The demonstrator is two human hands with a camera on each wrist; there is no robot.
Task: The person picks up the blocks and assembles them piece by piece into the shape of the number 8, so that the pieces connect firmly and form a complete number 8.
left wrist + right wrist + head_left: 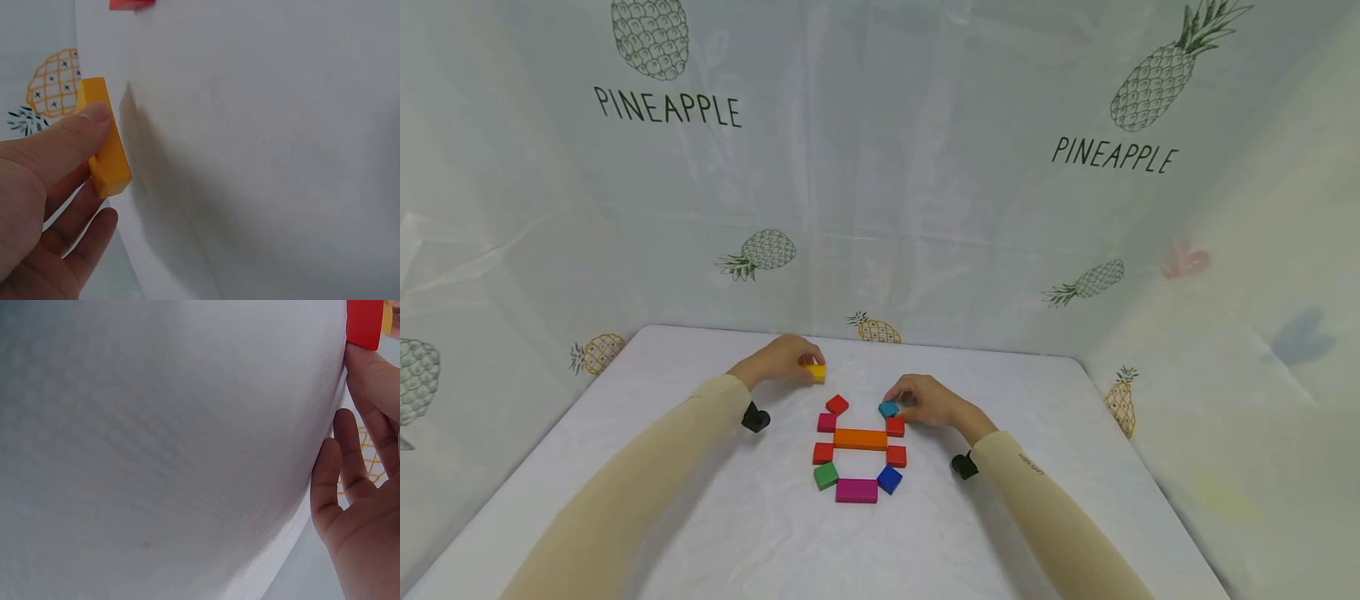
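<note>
My left hand (784,358) pinches a yellow block (107,140) between thumb and fingers, a little above the tabletop, as the shadow beside it in the left wrist view shows. My right hand (931,400) has thumb and forefinger around a teal block (889,409) at the upper right of a block figure. Just below it lies a red block (895,427), which the right wrist view catches at its edge. That view does not show the teal block. An orange bar (861,439) crosses the figure's middle, and a magenta bar (857,491) forms its lower end.
Down the figure's left side lie a tilted red block (837,404), a pink block (827,422), another red block (823,453) and a green block (826,476). A red block (897,456) and a blue block (890,480) lie lower right. Pineapple-printed sheeting (880,167) surrounds the white table (760,533).
</note>
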